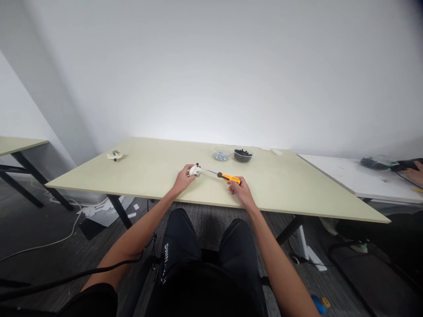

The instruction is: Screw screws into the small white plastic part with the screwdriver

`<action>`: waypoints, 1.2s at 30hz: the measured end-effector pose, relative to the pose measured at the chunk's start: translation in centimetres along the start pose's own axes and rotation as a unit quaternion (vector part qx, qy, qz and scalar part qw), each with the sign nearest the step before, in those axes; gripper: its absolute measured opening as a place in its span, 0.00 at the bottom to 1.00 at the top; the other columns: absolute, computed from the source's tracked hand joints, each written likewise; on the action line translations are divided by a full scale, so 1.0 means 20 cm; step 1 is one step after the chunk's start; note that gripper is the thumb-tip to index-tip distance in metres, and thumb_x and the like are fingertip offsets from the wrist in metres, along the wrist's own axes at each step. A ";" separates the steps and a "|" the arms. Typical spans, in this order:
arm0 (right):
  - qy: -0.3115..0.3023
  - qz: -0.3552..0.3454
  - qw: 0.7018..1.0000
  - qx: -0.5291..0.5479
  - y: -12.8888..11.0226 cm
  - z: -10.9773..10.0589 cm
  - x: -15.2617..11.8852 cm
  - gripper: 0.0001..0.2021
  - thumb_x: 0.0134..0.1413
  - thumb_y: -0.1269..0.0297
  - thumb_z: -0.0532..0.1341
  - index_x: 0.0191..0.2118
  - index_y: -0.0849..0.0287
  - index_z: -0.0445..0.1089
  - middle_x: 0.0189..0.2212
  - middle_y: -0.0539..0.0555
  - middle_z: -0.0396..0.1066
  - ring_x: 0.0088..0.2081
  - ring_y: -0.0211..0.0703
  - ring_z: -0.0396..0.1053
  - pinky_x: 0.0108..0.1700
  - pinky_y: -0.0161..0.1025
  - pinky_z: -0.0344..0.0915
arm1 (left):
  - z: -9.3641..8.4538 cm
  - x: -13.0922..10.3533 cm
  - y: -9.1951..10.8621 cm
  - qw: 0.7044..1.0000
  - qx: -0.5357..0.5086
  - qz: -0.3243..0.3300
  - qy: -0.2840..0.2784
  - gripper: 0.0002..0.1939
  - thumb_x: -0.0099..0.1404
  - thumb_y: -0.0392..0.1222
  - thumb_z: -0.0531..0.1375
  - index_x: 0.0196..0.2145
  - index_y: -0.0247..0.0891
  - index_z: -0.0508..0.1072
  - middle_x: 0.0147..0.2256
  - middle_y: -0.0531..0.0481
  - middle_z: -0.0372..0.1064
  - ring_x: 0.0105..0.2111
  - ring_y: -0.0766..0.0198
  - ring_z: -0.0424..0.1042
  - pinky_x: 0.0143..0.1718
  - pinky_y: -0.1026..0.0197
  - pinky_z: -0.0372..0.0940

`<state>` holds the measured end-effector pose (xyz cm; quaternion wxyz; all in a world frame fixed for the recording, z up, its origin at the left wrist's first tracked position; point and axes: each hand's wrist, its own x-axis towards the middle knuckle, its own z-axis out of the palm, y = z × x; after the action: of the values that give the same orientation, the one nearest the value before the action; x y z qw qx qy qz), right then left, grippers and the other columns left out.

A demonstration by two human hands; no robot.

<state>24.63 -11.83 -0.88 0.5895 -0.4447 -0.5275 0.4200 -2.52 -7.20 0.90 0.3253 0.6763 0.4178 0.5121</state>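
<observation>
Near the middle of the table (158, 154), my left hand (183, 179) is closed on a small cream-coloured plastic part (192, 171) with a metal piece on it. A small black piece (198, 165) sits at the part's upper edge. My right hand (240, 189) grips the orange-and-black handle of a screwdriver (230, 178). Its thin shaft points left, and the tip meets or nearly meets the black piece; exact contact is too small to tell. My left fingers partly cover the cream part.
Beyond my hands stand a clear bowl of silvery screws (220, 156) and a bowl of black pieces (243, 155). A similar cream part (115, 155) lies at the table's left. On the adjoining white table (337, 176), another person's hand (414, 173) shows at far right.
</observation>
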 end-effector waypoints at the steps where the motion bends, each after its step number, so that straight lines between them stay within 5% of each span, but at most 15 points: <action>1: -0.005 0.005 1.000 -0.002 -0.01 0.00 0.00 0.18 0.51 0.48 0.62 0.40 0.57 0.62 0.30 0.51 0.72 0.24 0.36 0.66 0.25 0.34 0.61 | 0.00 0.00 0.00 1.000 0.000 0.000 0.003 0.25 0.54 0.33 0.57 0.51 0.38 0.66 0.49 0.45 0.70 0.44 0.60 0.73 0.42 0.62 0.66; 5: -0.019 0.025 0.999 -0.006 -0.04 0.02 -0.01 0.22 0.53 0.43 0.59 0.41 0.57 0.62 0.26 0.51 0.70 0.22 0.37 0.65 0.22 0.33 0.58 | 0.00 0.00 0.00 1.000 0.000 -0.004 0.007 0.24 0.55 0.33 0.57 0.52 0.38 0.66 0.50 0.46 0.69 0.46 0.60 0.72 0.43 0.62 0.66; 9: 0.001 0.008 1.000 0.008 -0.03 0.02 -0.01 0.23 0.50 0.49 0.62 0.48 0.53 0.57 0.33 0.49 0.70 0.27 0.38 0.68 0.24 0.34 0.61 | 0.00 0.00 -0.01 1.000 -0.010 -0.005 -0.007 0.25 0.56 0.34 0.57 0.53 0.39 0.66 0.51 0.45 0.69 0.46 0.59 0.73 0.43 0.62 0.66; 13: 0.009 -0.002 1.000 -0.004 0.00 0.01 0.00 0.20 0.49 0.53 0.63 0.44 0.54 0.57 0.33 0.48 0.69 0.27 0.36 0.67 0.26 0.34 0.63 | 0.00 0.00 -0.01 1.000 -0.013 -0.002 -0.014 0.26 0.56 0.35 0.58 0.53 0.38 0.66 0.52 0.44 0.69 0.47 0.58 0.72 0.44 0.61 0.67; 21: 0.011 0.036 0.999 0.008 -0.05 0.02 -0.02 0.21 0.51 0.43 0.60 0.39 0.56 0.61 0.24 0.50 0.69 0.22 0.38 0.64 0.23 0.34 0.59 | 0.00 -0.01 0.01 1.000 -0.003 -0.001 -0.009 0.25 0.56 0.35 0.58 0.53 0.37 0.66 0.52 0.44 0.69 0.46 0.60 0.72 0.45 0.61 0.67; 25: 0.042 0.020 0.998 0.045 -0.04 0.02 -0.01 0.25 0.47 0.48 0.63 0.48 0.52 0.56 0.35 0.50 0.69 0.29 0.39 0.68 0.24 0.34 0.63 | 0.00 -0.01 0.01 1.000 0.000 -0.003 -0.021 0.25 0.56 0.34 0.58 0.53 0.38 0.67 0.51 0.45 0.69 0.47 0.60 0.72 0.45 0.60 0.67; 30: 0.055 0.001 0.997 0.053 -0.02 0.01 0.01 0.22 0.46 0.52 0.63 0.45 0.52 0.58 0.42 0.51 0.65 0.34 0.38 0.68 0.27 0.33 0.65 | -0.01 -0.01 0.02 1.000 0.009 -0.009 -0.025 0.25 0.55 0.33 0.57 0.52 0.39 0.69 0.50 0.45 0.71 0.47 0.59 0.72 0.44 0.61 0.68; 36: 0.010 0.000 1.000 0.027 -0.03 0.01 -0.01 0.22 0.50 0.44 0.61 0.43 0.55 0.62 0.28 0.49 0.68 0.24 0.37 0.67 0.25 0.34 0.63 | 0.00 -0.01 0.01 1.000 -0.002 -0.007 -0.013 0.26 0.55 0.33 0.57 0.53 0.38 0.69 0.49 0.45 0.71 0.45 0.59 0.73 0.45 0.60 0.67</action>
<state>24.37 -12.11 -0.26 0.6066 -0.4331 -0.5101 0.4293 -2.57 -7.40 1.04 0.3354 0.6792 0.4176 0.5018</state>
